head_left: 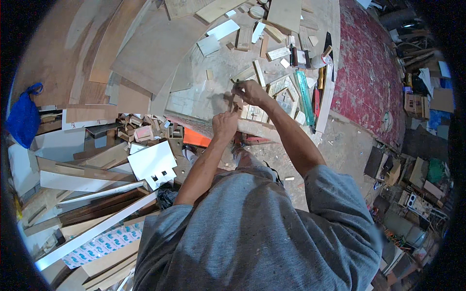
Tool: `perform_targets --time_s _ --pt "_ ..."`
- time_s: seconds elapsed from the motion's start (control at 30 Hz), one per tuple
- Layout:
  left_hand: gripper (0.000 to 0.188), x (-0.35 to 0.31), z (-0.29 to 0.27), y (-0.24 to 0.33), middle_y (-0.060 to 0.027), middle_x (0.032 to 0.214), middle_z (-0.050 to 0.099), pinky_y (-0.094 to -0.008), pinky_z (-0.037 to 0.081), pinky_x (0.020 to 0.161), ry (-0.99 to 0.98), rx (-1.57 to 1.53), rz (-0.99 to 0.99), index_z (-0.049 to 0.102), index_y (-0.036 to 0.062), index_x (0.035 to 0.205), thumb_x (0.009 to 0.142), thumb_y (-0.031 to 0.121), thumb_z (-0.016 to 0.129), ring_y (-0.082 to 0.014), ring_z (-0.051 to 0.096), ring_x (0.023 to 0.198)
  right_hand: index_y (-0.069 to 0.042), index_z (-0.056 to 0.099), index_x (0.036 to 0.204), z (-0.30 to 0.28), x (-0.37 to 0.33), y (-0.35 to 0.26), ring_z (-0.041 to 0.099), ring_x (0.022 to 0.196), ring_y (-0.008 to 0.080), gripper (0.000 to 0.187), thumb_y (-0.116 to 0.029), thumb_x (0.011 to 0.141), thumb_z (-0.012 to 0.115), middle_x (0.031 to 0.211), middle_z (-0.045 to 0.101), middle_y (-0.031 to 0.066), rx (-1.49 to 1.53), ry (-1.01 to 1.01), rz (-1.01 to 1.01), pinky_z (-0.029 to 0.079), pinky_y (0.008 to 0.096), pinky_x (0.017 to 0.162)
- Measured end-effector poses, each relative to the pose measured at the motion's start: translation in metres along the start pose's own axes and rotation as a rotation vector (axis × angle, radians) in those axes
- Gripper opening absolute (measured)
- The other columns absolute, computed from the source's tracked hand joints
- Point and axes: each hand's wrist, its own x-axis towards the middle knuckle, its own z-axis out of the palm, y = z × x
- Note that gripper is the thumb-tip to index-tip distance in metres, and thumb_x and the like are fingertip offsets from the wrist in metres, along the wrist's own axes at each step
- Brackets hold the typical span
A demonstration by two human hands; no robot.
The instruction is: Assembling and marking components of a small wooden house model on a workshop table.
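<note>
Near the front edge of the workbench [198, 72], my left hand [225, 125] is closed round the near end of a small brown wooden block [237, 103]. Just beyond it, my right hand [253, 93] is bent with its fingers pinched at the block's far end. Something small and dark shows at those fingertips, too small to name. Right of my hands lies a group of pale wooden strips [279, 86], partly hidden by my right forearm. A green straight strip [305, 97] lies beyond them, close to a red-handled tool [316, 101].
Large plywood sheets [155, 53] cover the bench's left side. Offcuts and a white board with cut holes [153, 162] pile up below left. A blue bag [24, 116] hangs at far left. On the right are a red surface [366, 72] and cluttered scrap [417, 203].
</note>
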Motion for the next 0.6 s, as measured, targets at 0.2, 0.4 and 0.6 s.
perform_targets --time_s 0.2,0.4,0.6 --pt "0.017 0.028 -0.020 -0.030 -0.0114 0.103 0.065 -0.0409 0.055 0.078 -0.052 0.098 0.182 0.073 0.0017 0.088 0.080 0.011 0.061 -0.0280 0.061 0.105 0.004 0.069 0.096 -0.054 -0.054 -0.052 0.067 0.081 0.0367 0.030 -0.025 0.092 0.064 0.091 0.070 0.0212 0.301 0.294 0.185 0.052 0.0406 0.073" --pt "0.017 0.056 -0.006 -0.056 -0.0028 0.103 0.065 -0.0411 0.055 0.082 0.021 -0.182 0.443 0.072 0.0067 0.089 0.081 0.005 0.058 -0.0273 0.059 0.102 0.003 0.070 0.098 -0.047 -0.155 -0.056 0.068 0.093 0.0271 0.028 -0.025 0.093 0.064 0.097 0.071 0.0190 0.374 0.446 0.423 0.050 0.0356 0.084" --pt "0.014 0.069 0.004 -0.062 -0.0075 0.100 0.065 -0.0419 0.053 0.081 0.006 -0.296 0.474 0.068 0.0056 0.093 0.082 0.004 0.058 -0.0297 0.061 0.095 0.007 0.068 0.097 -0.014 -0.224 -0.059 0.067 0.094 0.0229 0.030 -0.023 0.094 0.064 0.095 0.071 0.0180 0.458 0.493 0.590 0.049 0.0337 0.087"
